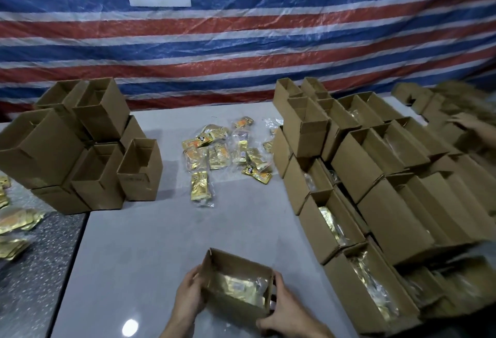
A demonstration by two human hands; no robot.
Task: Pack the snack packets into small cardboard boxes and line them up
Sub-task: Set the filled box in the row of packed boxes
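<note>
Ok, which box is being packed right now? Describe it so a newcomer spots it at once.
On the pale grey table, empty boxes are stacked at the left and filled boxes lined up at the right. Between them, at the near edge, is one small cardboard box with gold packets inside. It alone stands apart from any stack, gripped by the left hand and right hand.

Only hands and forearms show of the person, all uncovered. The left hand and right hand are bare from the fingertips at the grip back to the wrists. Behind the grip, the left forearm and right forearm are unclothed down to the view's bottom edge.
</note>
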